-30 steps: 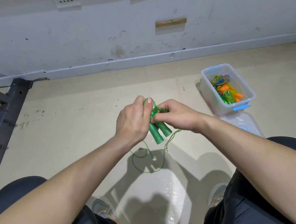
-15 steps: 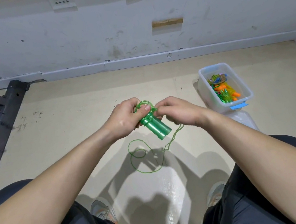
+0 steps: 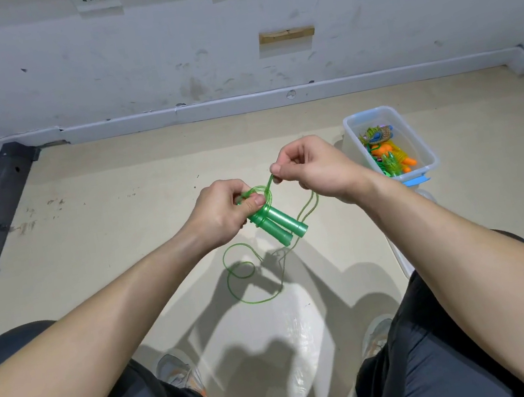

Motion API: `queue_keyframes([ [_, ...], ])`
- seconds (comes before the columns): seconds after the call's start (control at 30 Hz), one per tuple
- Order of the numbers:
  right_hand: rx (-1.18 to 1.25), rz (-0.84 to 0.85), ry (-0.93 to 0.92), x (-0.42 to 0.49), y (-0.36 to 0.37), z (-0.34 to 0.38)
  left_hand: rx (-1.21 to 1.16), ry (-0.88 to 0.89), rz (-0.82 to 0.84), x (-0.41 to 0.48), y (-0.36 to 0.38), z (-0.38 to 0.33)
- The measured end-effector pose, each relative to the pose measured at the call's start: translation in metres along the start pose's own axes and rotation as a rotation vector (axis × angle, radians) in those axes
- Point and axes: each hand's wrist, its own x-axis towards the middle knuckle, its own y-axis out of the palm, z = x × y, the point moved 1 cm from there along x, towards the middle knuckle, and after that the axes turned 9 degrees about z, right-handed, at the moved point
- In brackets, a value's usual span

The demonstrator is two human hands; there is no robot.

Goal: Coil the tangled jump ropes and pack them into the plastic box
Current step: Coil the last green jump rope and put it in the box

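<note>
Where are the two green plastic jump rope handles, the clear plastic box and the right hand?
Green plastic jump rope handles point(image 3: 277, 224): head view, middle of the pair.
Clear plastic box point(image 3: 416, 173): head view, near wall.
Right hand point(image 3: 314, 169): head view, its back.

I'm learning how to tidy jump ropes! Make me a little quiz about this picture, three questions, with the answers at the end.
1. True or false: the clear plastic box on the floor is empty.
2. What does the left-hand grip hold? A) two green plastic jump-rope handles; B) an orange handle; C) a box lid.
3. Fill in: the right-hand grip pinches the thin green ____.

Key
1. False: colourful ropes already lie inside it.
2. A.
3. Cord: the thin green cord is pulled up from the handles.
</note>
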Motion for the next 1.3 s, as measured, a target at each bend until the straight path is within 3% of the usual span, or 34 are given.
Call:
queue_keyframes([
  [0.1,-0.149,-0.061,-0.009,0.002,0.002,0.002,-0.089,-0.051,0.036,-0.002,0.002,0.002],
  [0.23,-0.253,-0.201,-0.068,0.003,0.002,0.004,-0.378,-0.065,0.179,-0.005,0.007,-0.001],
  [0.43,0.134,-0.216,-0.130,0.001,-0.009,-0.004,-0.644,-0.024,0.285,-0.011,-0.004,-0.014],
  [0.57,0.371,-0.228,-0.032,0.002,0.005,-0.015,-0.853,0.037,0.196,-0.009,-0.015,-0.020],
  [0.73,0.448,-0.075,0.151,-0.005,0.056,-0.020,-0.979,-0.006,-0.073,-0.001,-0.014,-0.010],
  [0.87,0.245,-0.083,0.134,-0.013,0.079,-0.015,-0.865,-0.085,-0.281,0.006,-0.007,0.002],
  [1.03,-0.070,-0.186,0.140,-0.016,0.072,-0.006,-0.696,-0.115,-0.405,0.010,-0.006,0.006],
  [1.3,-0.669,-0.163,-0.055,-0.019,0.042,0.013,-0.322,-0.047,-0.398,0.004,0.003,0.002],
])
